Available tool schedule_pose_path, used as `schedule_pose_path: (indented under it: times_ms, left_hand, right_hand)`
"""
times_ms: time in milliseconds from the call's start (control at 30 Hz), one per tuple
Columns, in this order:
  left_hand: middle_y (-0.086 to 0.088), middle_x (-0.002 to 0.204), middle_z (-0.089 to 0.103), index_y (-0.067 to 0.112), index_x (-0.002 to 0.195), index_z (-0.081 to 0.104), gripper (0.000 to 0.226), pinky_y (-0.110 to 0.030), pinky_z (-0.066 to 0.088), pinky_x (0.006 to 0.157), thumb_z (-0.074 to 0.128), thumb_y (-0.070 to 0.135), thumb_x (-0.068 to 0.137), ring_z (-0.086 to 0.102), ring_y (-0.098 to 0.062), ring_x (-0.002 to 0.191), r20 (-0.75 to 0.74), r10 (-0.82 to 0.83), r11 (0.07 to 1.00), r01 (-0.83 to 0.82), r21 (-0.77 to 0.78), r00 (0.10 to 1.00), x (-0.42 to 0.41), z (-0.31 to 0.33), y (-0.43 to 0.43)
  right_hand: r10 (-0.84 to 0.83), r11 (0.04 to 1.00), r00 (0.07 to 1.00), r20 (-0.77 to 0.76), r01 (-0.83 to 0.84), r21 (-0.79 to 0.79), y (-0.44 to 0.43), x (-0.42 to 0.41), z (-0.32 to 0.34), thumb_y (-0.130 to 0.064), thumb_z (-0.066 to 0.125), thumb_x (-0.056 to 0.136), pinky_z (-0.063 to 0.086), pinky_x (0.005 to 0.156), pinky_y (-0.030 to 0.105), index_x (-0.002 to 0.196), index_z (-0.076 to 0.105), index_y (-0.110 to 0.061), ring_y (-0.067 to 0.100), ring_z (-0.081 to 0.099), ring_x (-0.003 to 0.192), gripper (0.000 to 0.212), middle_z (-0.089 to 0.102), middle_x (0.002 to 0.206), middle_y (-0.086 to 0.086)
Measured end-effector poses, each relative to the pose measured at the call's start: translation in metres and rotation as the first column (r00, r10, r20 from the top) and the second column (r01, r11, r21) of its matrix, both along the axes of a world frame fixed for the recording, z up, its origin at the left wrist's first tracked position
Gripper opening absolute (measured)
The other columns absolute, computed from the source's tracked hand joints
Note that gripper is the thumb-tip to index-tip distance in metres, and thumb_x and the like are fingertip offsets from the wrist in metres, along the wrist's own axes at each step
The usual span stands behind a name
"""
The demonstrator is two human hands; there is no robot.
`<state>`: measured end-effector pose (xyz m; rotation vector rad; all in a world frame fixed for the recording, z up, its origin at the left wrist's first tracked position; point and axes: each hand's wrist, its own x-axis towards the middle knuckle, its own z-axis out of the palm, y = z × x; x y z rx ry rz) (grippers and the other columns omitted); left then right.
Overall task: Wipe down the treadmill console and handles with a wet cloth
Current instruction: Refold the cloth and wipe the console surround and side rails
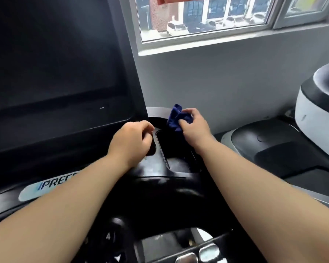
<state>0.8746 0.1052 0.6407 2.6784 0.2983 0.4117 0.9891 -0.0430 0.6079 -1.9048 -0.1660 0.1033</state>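
Note:
The black treadmill console fills the lower left and middle, with its dark screen rising on the left. My right hand grips a bunched dark blue cloth above the far right end of the console's recessed tray. My left hand has its fingers curled over the tray's left rim; whether it holds anything is hidden. Metal grip sensors on the handle show at the bottom edge.
A grey wall with a window stands behind the console. Another exercise machine, white and black, sits on the right, with its black shroud close beside the console.

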Motion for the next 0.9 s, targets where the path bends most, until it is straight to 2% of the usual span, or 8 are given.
schedule_pose_path:
  times_ms: [100, 233, 433, 500, 633, 700, 800, 900]
  left_hand:
    - [0.001, 0.089, 0.069, 0.019, 0.093, 0.069, 0.025, -0.037, 0.047, 0.080, 0.049, 0.020, 0.077, 0.060, -0.024, 0.094, 0.115, -0.165, 0.954, 0.129, 0.272, 0.979, 0.022, -0.004, 0.035]
    - [0.003, 0.087, 0.068, 0.016, 0.085, 0.069, 0.021, -0.039, 0.046, 0.075, 0.050, 0.019, 0.076, 0.061, -0.023, 0.092, 0.136, -0.425, 0.804, 0.304, 0.510, 0.895, 0.037, -0.008, 0.060]
    - [0.005, 0.098, 0.067, 0.018, 0.082, 0.069, 0.013, -0.036, 0.036, 0.087, 0.057, 0.019, 0.077, 0.055, -0.019, 0.106, 0.143, -0.505, 0.699, 0.306, 0.647, 0.851, 0.045, -0.021, 0.070]
    - [0.005, 0.098, 0.067, 0.018, 0.081, 0.069, 0.012, -0.037, 0.036, 0.089, 0.058, 0.018, 0.076, 0.054, -0.019, 0.107, 0.148, -0.501, 0.703, 0.301, 0.645, 0.853, 0.045, -0.022, 0.070]
    - [0.005, 0.094, 0.066, 0.018, 0.079, 0.068, 0.011, -0.037, 0.035, 0.088, 0.058, 0.019, 0.076, 0.053, -0.018, 0.105, 0.154, -0.494, 0.698, 0.285, 0.657, 0.856, 0.046, -0.023, 0.068]
    - [0.004, 0.092, 0.065, 0.018, 0.078, 0.068, 0.011, -0.036, 0.035, 0.086, 0.057, 0.019, 0.077, 0.055, -0.019, 0.102, 0.159, -0.479, 0.701, 0.267, 0.662, 0.864, 0.050, -0.022, 0.067]
    - [0.004, 0.090, 0.065, 0.018, 0.077, 0.067, 0.012, -0.037, 0.035, 0.085, 0.056, 0.020, 0.077, 0.059, -0.021, 0.099, 0.125, -0.461, 0.690, 0.266, 0.673, 0.879, 0.053, -0.020, 0.062]
    - [0.003, 0.089, 0.065, 0.017, 0.077, 0.066, 0.012, -0.037, 0.036, 0.083, 0.055, 0.019, 0.078, 0.060, -0.023, 0.097, 0.068, -0.450, 0.667, 0.285, 0.688, 0.890, 0.052, -0.017, 0.061]
  right_hand:
    - [0.177, 0.959, 0.968, 0.180, -0.129, -0.251, 0.043, 0.037, -0.016, -0.009, 0.049, 0.092, 0.036, 0.089, 0.020, 0.124, 0.057, -0.021, 0.022, 0.054, 0.117, 0.036, 0.060, 0.126, 0.001]
    - [0.494, 0.716, 0.822, 0.284, -0.198, -0.670, 0.089, 0.073, -0.045, -0.015, 0.039, 0.095, 0.021, 0.112, 0.037, 0.135, 0.048, -0.029, 0.017, 0.032, 0.139, 0.044, 0.041, 0.148, -0.007]
    - [0.588, 0.663, 0.796, 0.146, -0.371, -0.650, 0.117, 0.104, -0.035, -0.027, 0.029, 0.098, 0.019, 0.109, 0.039, 0.123, 0.055, -0.033, 0.019, 0.040, 0.132, 0.036, 0.053, 0.136, -0.003]
    - [0.472, 0.680, 0.876, 0.094, -0.295, -0.671, 0.095, 0.113, -0.038, -0.028, 0.026, 0.098, 0.020, 0.109, 0.040, 0.128, 0.052, -0.032, 0.021, 0.039, 0.133, 0.039, 0.049, 0.141, -0.002]
    - [0.209, 0.569, 0.975, -0.077, -0.185, -0.801, 0.055, 0.122, -0.035, -0.023, 0.021, 0.100, 0.029, 0.107, 0.047, 0.127, 0.049, -0.012, 0.032, 0.046, 0.124, 0.040, 0.049, 0.136, 0.014]
    - [0.274, 0.584, 0.959, -0.074, -0.227, -0.780, 0.070, 0.125, -0.030, -0.029, 0.021, 0.099, 0.036, 0.101, 0.043, 0.128, 0.048, -0.018, 0.033, 0.048, 0.122, 0.042, 0.050, 0.136, 0.013]
    - [0.530, 0.573, 0.848, -0.026, -0.380, -0.726, 0.112, 0.120, -0.028, -0.037, 0.019, 0.097, 0.035, 0.102, 0.041, 0.114, 0.052, -0.045, 0.028, 0.050, 0.122, 0.038, 0.053, 0.136, 0.001]
    - [0.616, 0.542, 0.785, -0.062, -0.480, -0.690, 0.125, 0.114, -0.021, -0.035, 0.019, 0.101, 0.026, 0.109, 0.043, 0.124, 0.054, -0.033, 0.023, 0.044, 0.129, 0.042, 0.052, 0.139, -0.003]
